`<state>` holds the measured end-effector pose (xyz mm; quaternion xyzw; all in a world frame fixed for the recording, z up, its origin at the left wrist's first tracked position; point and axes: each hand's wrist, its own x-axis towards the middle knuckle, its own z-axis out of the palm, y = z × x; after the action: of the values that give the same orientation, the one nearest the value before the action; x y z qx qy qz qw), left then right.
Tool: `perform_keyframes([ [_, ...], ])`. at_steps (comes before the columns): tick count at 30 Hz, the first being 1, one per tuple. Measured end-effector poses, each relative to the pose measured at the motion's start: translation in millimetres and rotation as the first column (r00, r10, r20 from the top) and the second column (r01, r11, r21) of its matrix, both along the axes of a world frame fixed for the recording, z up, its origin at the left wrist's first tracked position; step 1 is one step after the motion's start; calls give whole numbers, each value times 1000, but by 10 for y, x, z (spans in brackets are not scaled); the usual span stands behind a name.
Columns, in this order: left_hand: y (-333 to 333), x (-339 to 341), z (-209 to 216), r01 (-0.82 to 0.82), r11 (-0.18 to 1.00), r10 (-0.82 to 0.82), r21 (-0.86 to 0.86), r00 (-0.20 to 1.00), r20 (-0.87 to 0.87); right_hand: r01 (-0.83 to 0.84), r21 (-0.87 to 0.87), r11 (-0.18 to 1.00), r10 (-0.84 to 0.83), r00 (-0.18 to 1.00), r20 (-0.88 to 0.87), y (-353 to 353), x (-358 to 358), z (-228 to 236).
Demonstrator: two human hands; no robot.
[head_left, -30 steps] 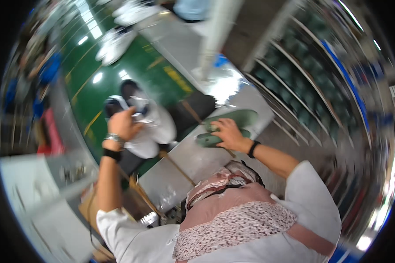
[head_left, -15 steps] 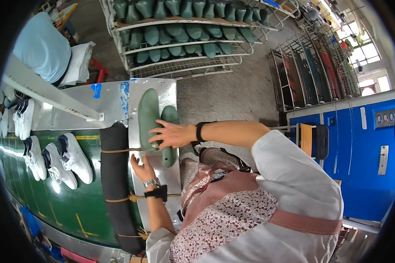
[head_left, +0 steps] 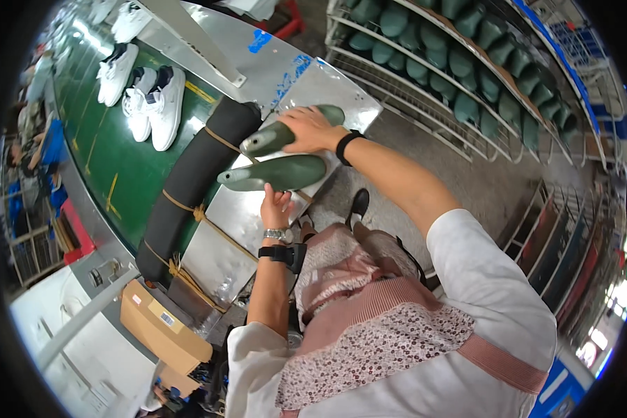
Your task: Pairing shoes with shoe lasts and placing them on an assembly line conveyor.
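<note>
Operating remotely, I judged the right grip (head_left: pixel 309 129), closed on a smooth green foot-shaped last (head_left: pixel 266 141), best kept level — the open left grip (head_left: pixel 276 207) touched its green twin (head_left: pixel 283 173).

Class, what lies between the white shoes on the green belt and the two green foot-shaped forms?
In the head view, a long dark roll tied with cord lies between the white shoes and the two green foot-shaped forms.

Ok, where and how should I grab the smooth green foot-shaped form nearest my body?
Probably clasp the middle of that smooth green foot-shaped form, from your body's side, where your left grip is: its long side faces you, and your right grip on the similar green form crowds the far side.
</note>
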<state>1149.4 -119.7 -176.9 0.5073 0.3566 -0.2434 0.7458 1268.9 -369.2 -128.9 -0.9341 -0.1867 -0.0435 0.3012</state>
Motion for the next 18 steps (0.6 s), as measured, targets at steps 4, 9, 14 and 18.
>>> perform_keyframes([
  [4,-252,113,-68,-204,971,214,128,974,-76,-35,-117,993,20,992,-124,-5,-60,-131],
  [9,14,100,-226,-196,967,180,161,978,108,104,-27,994,-107,987,-119,251,-483,-160],
  [14,-622,-4,184,-239,968,213,80,945,247,386,84,919,-332,870,-364,-47,-723,-58],
  [18,-1178,-67,513,-192,978,135,85,886,444,598,269,755,-319,693,-646,-400,-1095,90],
])
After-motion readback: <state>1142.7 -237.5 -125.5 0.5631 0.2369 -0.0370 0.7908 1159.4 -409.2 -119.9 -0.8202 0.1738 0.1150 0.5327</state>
